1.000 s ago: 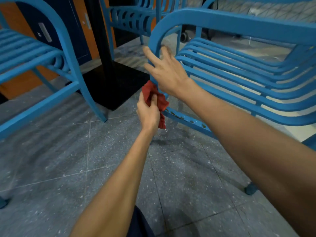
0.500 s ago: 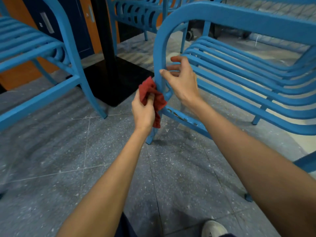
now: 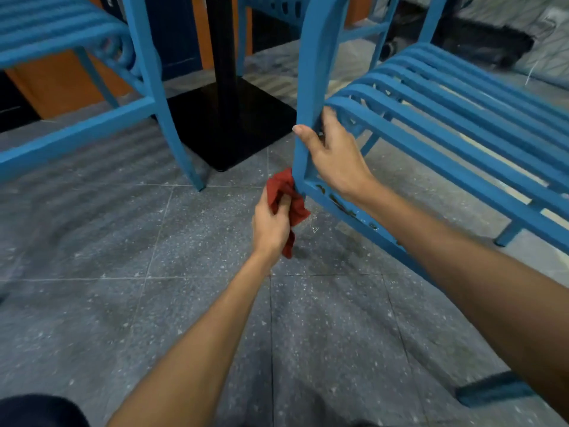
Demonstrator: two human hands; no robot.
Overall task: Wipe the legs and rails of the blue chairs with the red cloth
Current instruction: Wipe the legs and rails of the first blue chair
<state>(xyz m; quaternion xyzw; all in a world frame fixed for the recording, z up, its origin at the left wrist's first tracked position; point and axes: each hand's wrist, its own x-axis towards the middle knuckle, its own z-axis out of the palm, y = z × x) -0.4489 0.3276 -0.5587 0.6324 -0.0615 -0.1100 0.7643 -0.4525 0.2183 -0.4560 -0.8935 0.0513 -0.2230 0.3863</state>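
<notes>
The left hand (image 3: 271,223) grips the bunched red cloth (image 3: 289,195) against the blue chair's front leg (image 3: 308,87), where the lower rail (image 3: 345,211) joins it. At 1 o'clock from it the right hand (image 3: 332,155) curls round this same leg, with the thumb in front. At 11 o'clock stands a black table base (image 3: 228,124), and beyond it, at 10 o'clock, a second blue chair (image 3: 147,72). The floor (image 3: 184,303) is grey speckled tile.

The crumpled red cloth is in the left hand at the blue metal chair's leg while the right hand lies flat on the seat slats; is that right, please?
Not quite: in the head view the right hand grips the blue metal chair leg above the crumpled red cloth; the rest holds.
</notes>
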